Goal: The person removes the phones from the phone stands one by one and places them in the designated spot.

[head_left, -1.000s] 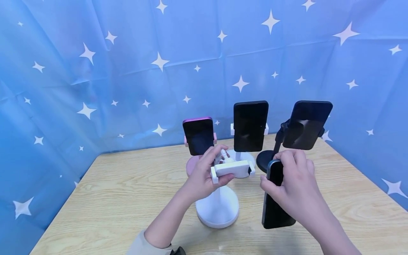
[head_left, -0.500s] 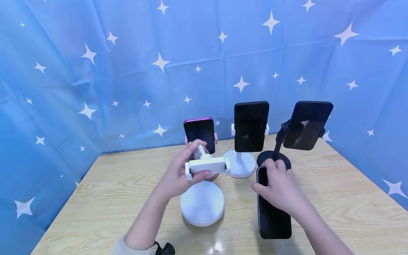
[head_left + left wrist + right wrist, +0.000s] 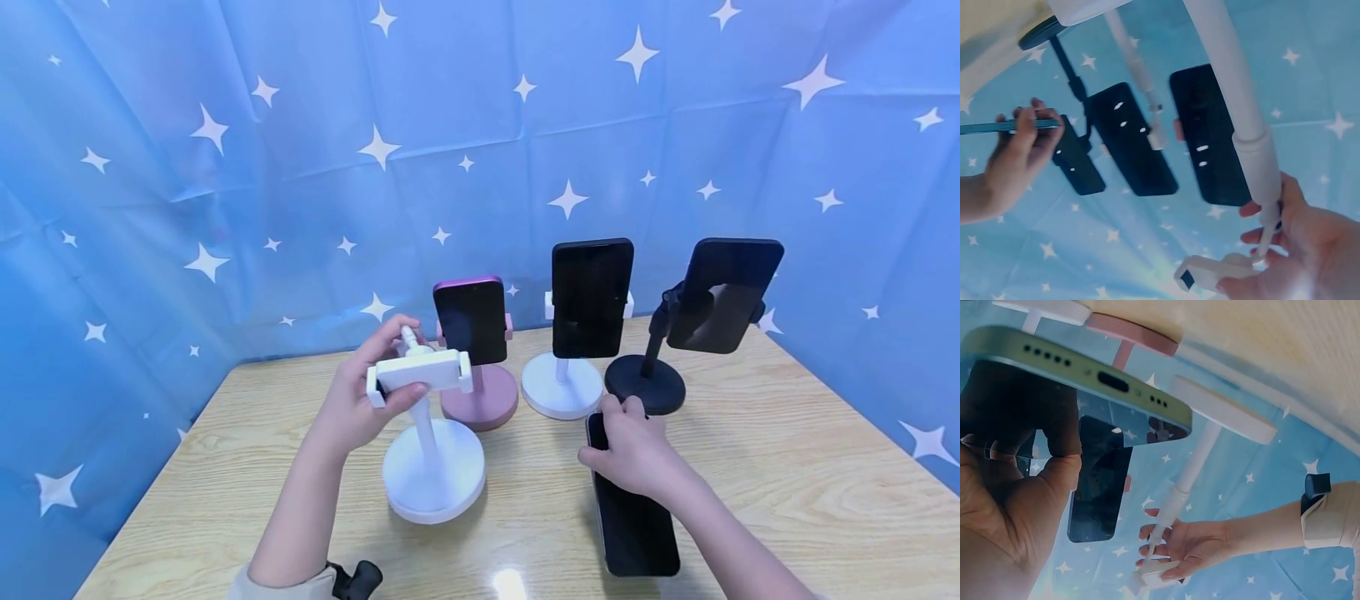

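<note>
Head view: the left hand (image 3: 356, 396) held the near white phone stand (image 3: 425, 429), fingers curled round the joint behind its clamp (image 3: 420, 372) and thumb against the near side. The stand's round base (image 3: 453, 487) sat at four o'clock from that hand; whether it touched the wooden table (image 3: 247, 467) could not be told.

Between three and four o'clock from the base, the right hand (image 3: 637, 446) pinched a green-edged smartphone (image 3: 639, 529) near its twelve o'clock end, the screen turned up toward the head camera. The right wrist view showed its charging port (image 3: 1114, 381) between two rows of small holes.

From the held stand, a pink phone stand (image 3: 480, 404) bearing a purple-edged phone (image 3: 471, 321) stood at one o'clock, and a second white stand (image 3: 562, 387) with a black phone (image 3: 592, 296) at two o'clock. A black phone stand (image 3: 645, 383), at twelve o'clock from the green-edged smartphone, carried a tilted dark phone (image 3: 723, 296).
</note>
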Demonstrator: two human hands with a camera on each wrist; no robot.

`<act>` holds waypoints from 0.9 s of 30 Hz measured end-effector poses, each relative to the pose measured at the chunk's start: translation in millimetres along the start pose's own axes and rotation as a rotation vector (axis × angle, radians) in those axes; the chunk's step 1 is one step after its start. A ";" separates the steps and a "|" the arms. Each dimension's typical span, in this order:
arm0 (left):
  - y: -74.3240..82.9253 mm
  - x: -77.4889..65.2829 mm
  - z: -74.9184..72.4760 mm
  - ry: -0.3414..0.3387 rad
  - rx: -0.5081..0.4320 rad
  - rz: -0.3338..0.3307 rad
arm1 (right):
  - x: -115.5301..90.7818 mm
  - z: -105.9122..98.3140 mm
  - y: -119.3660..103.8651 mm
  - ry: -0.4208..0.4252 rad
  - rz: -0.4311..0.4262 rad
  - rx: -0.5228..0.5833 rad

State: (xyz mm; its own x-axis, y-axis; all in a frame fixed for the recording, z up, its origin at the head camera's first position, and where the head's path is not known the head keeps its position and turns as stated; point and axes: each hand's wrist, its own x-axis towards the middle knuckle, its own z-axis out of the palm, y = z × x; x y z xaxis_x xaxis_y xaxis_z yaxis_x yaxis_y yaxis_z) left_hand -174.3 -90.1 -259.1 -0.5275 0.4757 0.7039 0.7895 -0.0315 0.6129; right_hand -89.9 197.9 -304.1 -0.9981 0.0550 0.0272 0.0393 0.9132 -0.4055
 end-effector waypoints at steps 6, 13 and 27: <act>-7.2 0.7 -14.9 0.063 0.007 -0.079 | 2.9 5.6 1.6 -0.038 0.015 -0.015; -20.8 -0.5 -28.4 0.095 0.074 -0.132 | 5.2 11.6 5.3 -0.075 0.022 -0.033; -52.3 5.2 -46.8 0.171 0.144 -0.255 | 6.9 16.0 6.8 -0.130 0.062 -0.031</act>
State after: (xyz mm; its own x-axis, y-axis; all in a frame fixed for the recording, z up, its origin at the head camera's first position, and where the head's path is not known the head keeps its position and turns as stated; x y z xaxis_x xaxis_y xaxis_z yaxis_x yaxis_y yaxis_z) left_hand -233.0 -127.1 -270.6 -0.7492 0.2977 0.5917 0.6549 0.2000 0.7287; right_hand -97.3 198.0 -321.3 -0.9913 0.0609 -0.1170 0.1009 0.9217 -0.3746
